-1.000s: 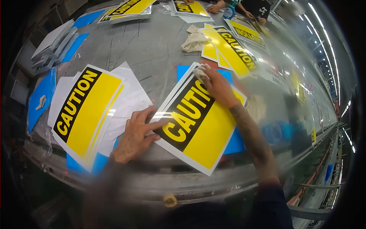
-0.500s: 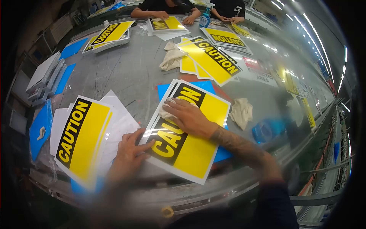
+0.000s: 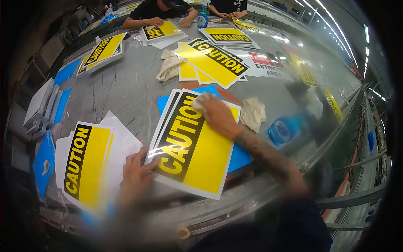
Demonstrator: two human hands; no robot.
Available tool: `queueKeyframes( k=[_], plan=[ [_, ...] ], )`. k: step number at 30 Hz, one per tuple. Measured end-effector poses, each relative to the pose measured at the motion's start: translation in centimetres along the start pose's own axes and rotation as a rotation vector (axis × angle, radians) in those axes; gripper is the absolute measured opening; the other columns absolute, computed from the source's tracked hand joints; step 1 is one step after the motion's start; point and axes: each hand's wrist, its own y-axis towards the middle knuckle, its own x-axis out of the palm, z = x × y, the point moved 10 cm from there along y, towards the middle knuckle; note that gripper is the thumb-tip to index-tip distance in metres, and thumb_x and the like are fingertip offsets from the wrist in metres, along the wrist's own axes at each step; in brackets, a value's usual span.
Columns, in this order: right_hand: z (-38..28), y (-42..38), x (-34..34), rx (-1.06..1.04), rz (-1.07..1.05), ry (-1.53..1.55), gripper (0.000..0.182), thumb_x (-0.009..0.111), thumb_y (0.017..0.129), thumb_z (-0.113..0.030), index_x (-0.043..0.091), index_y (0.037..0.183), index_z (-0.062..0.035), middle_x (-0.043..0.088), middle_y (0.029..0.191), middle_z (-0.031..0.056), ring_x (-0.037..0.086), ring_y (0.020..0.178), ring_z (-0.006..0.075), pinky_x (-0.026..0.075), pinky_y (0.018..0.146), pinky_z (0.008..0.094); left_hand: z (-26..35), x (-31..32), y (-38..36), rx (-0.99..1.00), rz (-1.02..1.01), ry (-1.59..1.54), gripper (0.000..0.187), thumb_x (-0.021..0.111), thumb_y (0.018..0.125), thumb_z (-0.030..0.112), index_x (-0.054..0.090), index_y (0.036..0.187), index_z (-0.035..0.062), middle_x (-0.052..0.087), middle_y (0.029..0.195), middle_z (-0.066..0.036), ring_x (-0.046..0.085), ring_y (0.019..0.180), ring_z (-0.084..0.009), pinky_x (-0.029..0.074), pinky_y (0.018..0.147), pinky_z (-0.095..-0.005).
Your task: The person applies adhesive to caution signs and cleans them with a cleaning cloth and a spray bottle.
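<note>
A yellow and black CAUTION sign point(image 3: 208, 161) lies tilted on top of a small stack of similar signs in front of me. My right hand point(image 3: 218, 116) is closed over a white cloth point(image 3: 199, 103) and presses it on the sign near its upper end, by the last letters. My left hand point(image 3: 137, 170) rests at the sign's lower left corner, fingers apart, the thumb lying over the edge. Blue sheeting point(image 3: 240, 160) shows beneath the stack. To the left, another CAUTION sign point(image 3: 90, 164) lies on white sheets point(image 3: 126, 145).
Further back are more CAUTION signs point(image 3: 222, 63) and crumpled cloths point(image 3: 253, 113). A blue bottle point(image 3: 282, 131) lies at the right; a blue spray bottle point(image 3: 202, 19) stands at the back. Two people work across the table point(image 3: 121, 92). Stacked panels point(image 3: 40, 107) sit at the left edge.
My right hand has slid the cloth up and right along the black band, uncovering the middle letters. My left hand stays at the corner. The camera view has shifted slightly.
</note>
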Motion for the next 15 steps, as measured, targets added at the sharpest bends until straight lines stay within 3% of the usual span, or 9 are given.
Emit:
queueKeyframes(
  k=[1,2,4,6,8,9,10,12,15],
  plan=[
    [-2.5,-1.4,-1.1,0.040,-0.030,0.089,0.041,0.062,0.109,-0.019,0.065,0.149,-0.0102,0.060,0.159,0.0188,0.049,0.155,0.0383,0.037,0.130,0.0533,-0.1,0.1,0.1,0.003,-0.003,0.015,0.055,0.086,0.089,0.006,0.079,0.141,0.0227,0.047,0.172,-0.011,0.042,0.152,-0.0376,0.038,0.131,-0.0473],
    [-5.4,-2.0,-2.6,-0.047,-0.117,0.094,0.038,0.063,0.109,-0.015,0.067,0.146,-0.0113,0.061,0.158,0.0189,0.050,0.154,0.0384,0.039,0.128,0.0520,-0.3,0.2,0.1,0.003,-0.003,0.030,0.055,0.085,0.089,0.006,0.079,0.141,0.0226,0.047,0.172,-0.011,0.043,0.152,-0.0375,0.038,0.131,-0.0473],
    [-1.3,-0.9,-2.3,-0.124,-0.099,0.132,0.035,0.063,0.107,-0.014,0.070,0.142,-0.0109,0.063,0.154,0.0180,0.054,0.149,0.0384,0.042,0.125,0.0506,-0.2,0.4,-0.1,0.002,0.004,0.031,0.055,0.085,0.089,0.005,0.079,0.141,0.0223,0.047,0.172,-0.011,0.043,0.151,-0.0375,0.038,0.131,-0.0471],
    [4.2,0.0,-3.9,0.212,0.039,-0.019,0.035,0.061,0.104,-0.011,0.071,0.138,-0.0091,0.068,0.142,0.0148,0.059,0.141,0.0381,0.044,0.124,0.0495,0.3,-0.1,-0.2,0.018,0.016,0.023,0.056,0.086,0.088,0.005,0.079,0.141,0.0220,0.047,0.172,-0.011,0.044,0.151,-0.0374,0.038,0.130,-0.0467],
    [0.8,-0.2,-3.8,0.067,-0.107,0.064,0.039,0.061,0.104,-0.012,0.069,0.142,-0.0105,0.065,0.149,0.0160,0.055,0.148,0.0365,0.043,0.125,0.0502,0.4,-0.1,-0.2,0.047,0.012,0.041,0.055,0.084,0.090,0.006,0.078,0.142,0.0195,0.047,0.172,-0.012,0.044,0.150,-0.0371,0.039,0.130,-0.0448],
    [-1.3,-2.1,-2.5,-0.097,0.006,-0.016,0.040,0.062,0.104,-0.014,0.068,0.144,-0.0111,0.062,0.155,0.0158,0.052,0.152,0.0352,0.044,0.125,0.0490,0.3,-0.1,-0.2,0.051,0.012,0.042,0.055,0.084,0.090,0.006,0.078,0.142,0.0194,0.047,0.172,-0.012,0.044,0.151,-0.0369,0.039,0.130,-0.0447],
    [-3.5,-3.6,-2.4,-0.067,-0.057,0.051,0.039,0.062,0.105,-0.016,0.068,0.144,-0.0108,0.063,0.155,0.0149,0.054,0.150,0.0356,0.044,0.125,0.0482,0.1,0.1,-0.1,0.053,0.006,0.039,0.054,0.084,0.090,0.006,0.078,0.143,0.0193,0.047,0.172,-0.012,0.044,0.151,-0.0368,0.039,0.130,-0.0446],
    [-2.0,-2.9,-3.2,-0.042,-0.079,0.156,0.039,0.063,0.105,-0.015,0.069,0.143,-0.0109,0.065,0.153,0.0145,0.057,0.148,0.0358,0.044,0.125,0.0485,-0.1,-0.1,0.2,0.036,0.021,0.022,0.055,0.084,0.090,0.006,0.078,0.143,0.0198,0.047,0.171,-0.013,0.044,0.151,-0.0369,0.038,0.130,-0.0450],
    [4.0,-1.0,-2.9,0.139,-0.067,-0.025,0.041,0.067,0.102,-0.013,0.067,0.144,-0.0103,0.067,0.151,0.0155,0.059,0.147,0.0361,0.047,0.123,0.0487,0.3,0.3,-0.4,0.035,0.017,0.039,0.056,0.084,0.090,0.006,0.077,0.144,0.0206,0.047,0.171,-0.013,0.044,0.151,-0.0370,0.038,0.130,-0.0457]
  ],
)
